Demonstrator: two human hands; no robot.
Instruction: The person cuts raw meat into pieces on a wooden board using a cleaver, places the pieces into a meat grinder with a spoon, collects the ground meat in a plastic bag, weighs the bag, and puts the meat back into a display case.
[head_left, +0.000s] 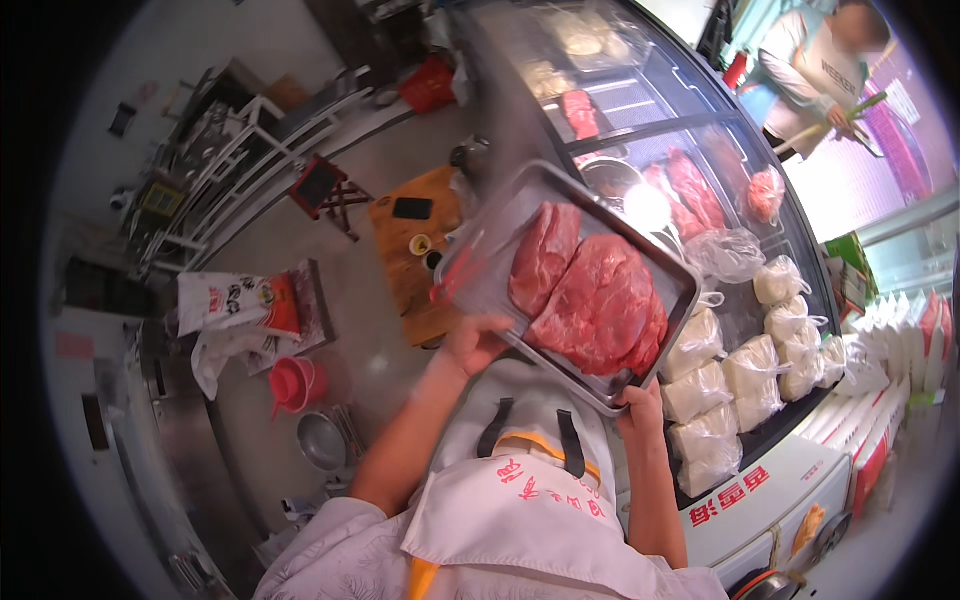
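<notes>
A rectangular metal tray (679, 300) is held up before my apron, above the edge of the display case. Two slabs of raw red meat lie in it: a narrower slab (544, 259) on the left and a broad slab (606, 304) beside it. My left hand (478, 343) grips the tray's near left rim, thumb over the edge. Gripping the near right corner is my right hand (642, 403). At the tray's left end, clear plastic with red markings (457, 279) looks blurred; I cannot tell whether it lies in the tray.
A glass display case (637, 124) holds raw meat (694, 187) and several bagged white blocks (697, 390). Across it stands a person (814, 75) holding green stalks. Leftward are a wooden table (390, 262) with a phone (412, 208), a folding stool (322, 187), sacks (240, 304) and a pink bucket (300, 382).
</notes>
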